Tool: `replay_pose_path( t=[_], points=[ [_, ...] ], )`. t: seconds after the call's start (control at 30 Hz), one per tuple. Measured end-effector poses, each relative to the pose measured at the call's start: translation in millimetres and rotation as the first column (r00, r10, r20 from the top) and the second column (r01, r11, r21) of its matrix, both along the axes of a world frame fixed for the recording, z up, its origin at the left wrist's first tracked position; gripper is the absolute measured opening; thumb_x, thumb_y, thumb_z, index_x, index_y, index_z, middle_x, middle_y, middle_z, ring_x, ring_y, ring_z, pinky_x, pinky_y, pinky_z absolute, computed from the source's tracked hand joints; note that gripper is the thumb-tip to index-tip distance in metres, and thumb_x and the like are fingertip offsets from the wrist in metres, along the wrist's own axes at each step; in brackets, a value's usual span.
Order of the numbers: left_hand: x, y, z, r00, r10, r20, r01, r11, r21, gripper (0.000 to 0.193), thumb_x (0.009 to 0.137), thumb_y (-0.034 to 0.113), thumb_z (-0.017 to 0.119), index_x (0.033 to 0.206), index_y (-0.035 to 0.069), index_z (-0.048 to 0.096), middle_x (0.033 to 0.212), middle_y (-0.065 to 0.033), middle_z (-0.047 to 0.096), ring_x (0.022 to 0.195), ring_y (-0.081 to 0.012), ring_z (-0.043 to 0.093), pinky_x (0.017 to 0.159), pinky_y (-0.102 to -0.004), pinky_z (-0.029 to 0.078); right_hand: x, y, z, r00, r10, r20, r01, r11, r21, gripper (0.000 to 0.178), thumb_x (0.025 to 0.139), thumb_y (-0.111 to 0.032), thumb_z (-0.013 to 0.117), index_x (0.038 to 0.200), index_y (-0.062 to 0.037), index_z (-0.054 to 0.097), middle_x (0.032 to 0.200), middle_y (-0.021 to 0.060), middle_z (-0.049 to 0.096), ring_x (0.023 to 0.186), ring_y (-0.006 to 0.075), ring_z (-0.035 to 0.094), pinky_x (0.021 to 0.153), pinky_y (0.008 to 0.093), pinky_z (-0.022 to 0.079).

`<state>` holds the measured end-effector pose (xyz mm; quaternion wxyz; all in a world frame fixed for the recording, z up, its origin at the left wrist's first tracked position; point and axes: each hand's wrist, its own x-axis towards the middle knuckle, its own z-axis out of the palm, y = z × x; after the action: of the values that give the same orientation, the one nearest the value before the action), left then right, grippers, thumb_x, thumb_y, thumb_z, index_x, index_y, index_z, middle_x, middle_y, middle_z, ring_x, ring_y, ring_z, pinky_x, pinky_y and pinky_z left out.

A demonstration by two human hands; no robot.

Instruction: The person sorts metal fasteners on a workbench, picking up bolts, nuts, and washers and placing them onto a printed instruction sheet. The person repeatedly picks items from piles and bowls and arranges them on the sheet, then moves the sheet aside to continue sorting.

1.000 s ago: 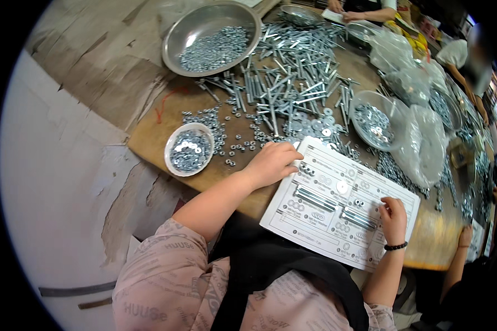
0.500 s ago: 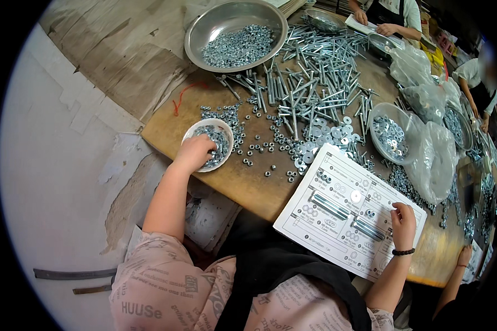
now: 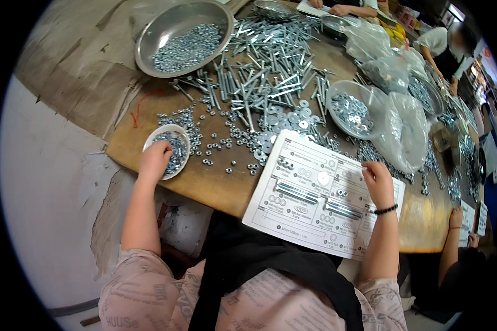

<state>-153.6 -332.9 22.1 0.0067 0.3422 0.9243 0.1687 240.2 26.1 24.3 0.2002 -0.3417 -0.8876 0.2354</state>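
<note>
My left hand (image 3: 155, 160) is over the near-left rim of a small white bowl (image 3: 186, 138) filled with small silver metal pieces. Its fingers are drawn together at the pieces; what they hold, if anything, is hidden. My right hand (image 3: 379, 183), with a black beaded bracelet at the wrist, is at the right side of a printed sheet (image 3: 270, 212) of hardware drawings. Those fingers are curled in, and their contents cannot be made out. Bolts (image 3: 296, 191) lie side by side on the sheet, a shorter group of bolts (image 3: 343, 208) to their right. A large flat washer (image 3: 323, 178) and nuts (image 3: 342, 193) lie above.
Loose bolts (image 3: 270, 71) cover the far table, with nuts (image 3: 176, 118) and washers (image 3: 281, 118) scattered nearer. A steel basin (image 3: 143, 52) of small parts, a plastic tub (image 3: 337, 124) and clear bags (image 3: 406, 132) stand around. Another person's arm (image 3: 449, 248) is at the right.
The whole view has shifted, so the table sits further left and up. My left fingers have drawn back toward the bowl's near rim. My right hand has moved slightly farther up the sheet.
</note>
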Motion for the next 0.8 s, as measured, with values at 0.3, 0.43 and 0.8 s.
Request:
replay_pose_path(
  t=[0.3,0.43,0.8],
  points=[
    [-2.6,15.0,-5.8,0.992,-0.050,-0.113,0.055,0.998,0.039,0.009,0.077,0.008,0.060,0.084,0.004,0.057,0.086,-0.0127,0.058,0.082,-0.0303,0.057,0.071,-0.0377,0.045,17.5,62.6,24.7,0.981,-0.158,-0.111,0.177,0.965,0.193,0.016,0.079,-0.010,0.060,0.094,-0.0047,0.063,0.082,0.0113,0.058,0.072,0.0242,0.056,0.067,0.0320,0.045],
    [-1.8,20.3,-5.7,0.984,-0.086,-0.153,0.094,0.994,0.048,0.009,0.077,0.006,0.060,0.083,0.002,0.056,0.084,-0.0143,0.056,0.081,-0.0309,0.055,0.070,-0.0384,0.043,54.2,84.2,33.1,0.928,-0.312,-0.201,0.354,0.909,0.221,0.016,0.082,-0.013,0.060,0.096,-0.0051,0.064,0.083,0.0091,0.058,0.071,0.0195,0.057,0.066,0.0294,0.046],
    [45.7,82.2,7.6,0.972,-0.236,-0.005,0.231,0.945,0.233,0.010,0.078,0.008,0.060,0.084,0.001,0.057,0.083,-0.0122,0.058,0.077,-0.0270,0.056,0.069,-0.0346,0.044,20.9,102.5,21.8,0.954,-0.217,-0.208,0.263,0.937,0.228,0.017,0.079,-0.013,0.063,0.095,-0.0071,0.063,0.086,0.0093,0.061,0.075,0.0221,0.060,0.067,0.0312,0.048]
  ],
)
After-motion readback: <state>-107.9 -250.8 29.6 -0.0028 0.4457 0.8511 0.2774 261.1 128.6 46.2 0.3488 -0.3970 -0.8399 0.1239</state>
